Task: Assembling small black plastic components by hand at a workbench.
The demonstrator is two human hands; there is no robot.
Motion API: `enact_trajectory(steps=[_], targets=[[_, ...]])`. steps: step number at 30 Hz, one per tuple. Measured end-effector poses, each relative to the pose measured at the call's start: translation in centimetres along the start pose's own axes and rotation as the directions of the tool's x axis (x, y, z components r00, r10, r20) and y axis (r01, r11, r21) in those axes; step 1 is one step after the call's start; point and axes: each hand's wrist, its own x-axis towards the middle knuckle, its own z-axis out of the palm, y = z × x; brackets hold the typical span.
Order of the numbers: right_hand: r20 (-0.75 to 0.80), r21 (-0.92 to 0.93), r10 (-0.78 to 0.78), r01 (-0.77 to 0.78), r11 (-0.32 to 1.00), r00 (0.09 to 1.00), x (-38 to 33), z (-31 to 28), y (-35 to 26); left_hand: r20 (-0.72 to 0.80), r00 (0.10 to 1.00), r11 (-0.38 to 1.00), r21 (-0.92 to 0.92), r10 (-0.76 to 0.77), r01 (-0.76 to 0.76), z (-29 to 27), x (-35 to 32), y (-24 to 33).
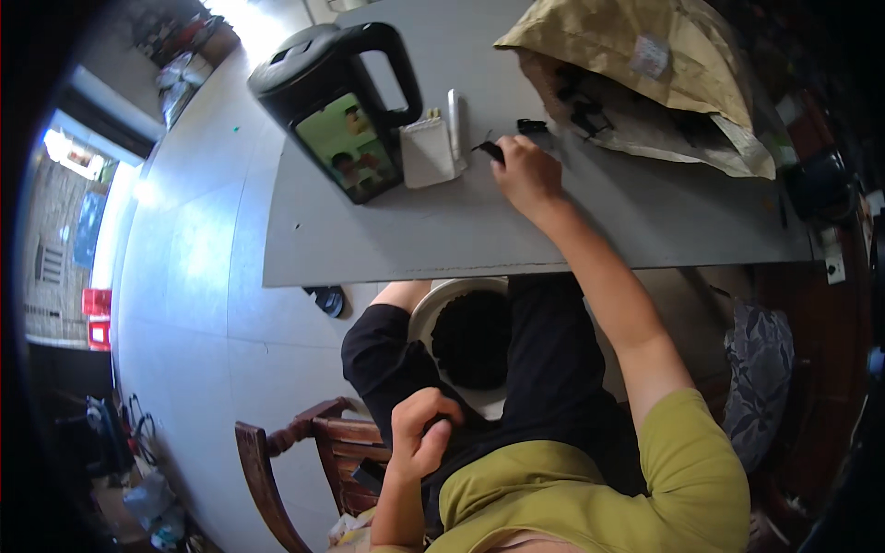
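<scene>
My right hand reaches over the grey table, its fingers closed on a small black piece with a thin end. Just beyond it lies another small black piece. Curled fingers close my left hand above my lap; whatever it may hold is hidden. Between my legs, below the table edge, stands a white basin holding a mass of small black things too fine to tell apart. At the right, a brown paper sack lies open with black pieces at its mouth.
A phone playing a video leans on a black kettle-like jug. Beside it are a small white box and a white tube. A wooden chair is at my left, and a dark sandal lies on the floor.
</scene>
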Motion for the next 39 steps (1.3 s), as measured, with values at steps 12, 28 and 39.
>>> enact_trajectory(steps=[12, 28, 39], targets=[[-0.209, 0.867, -0.171, 0.263, 0.422, 0.963, -17.2, -6.1, -6.7, -0.048, 0.945, 0.592, -0.79, -0.324, 0.162, 3.1, 2.9, -4.3], [0.056, 0.965, -0.467, 0.071, 0.251, 0.883, -21.3, -10.9, -4.3, -0.086, 0.994, 0.896, -0.442, -0.071, 0.026, 2.1, 1.9, -1.5], [0.131, 0.958, -0.354, -0.026, 0.287, 0.926, -22.1, -10.3, -5.8, 0.11, 0.975, 0.97, -0.168, 0.193, -0.174, 1.9, 1.8, -0.2]])
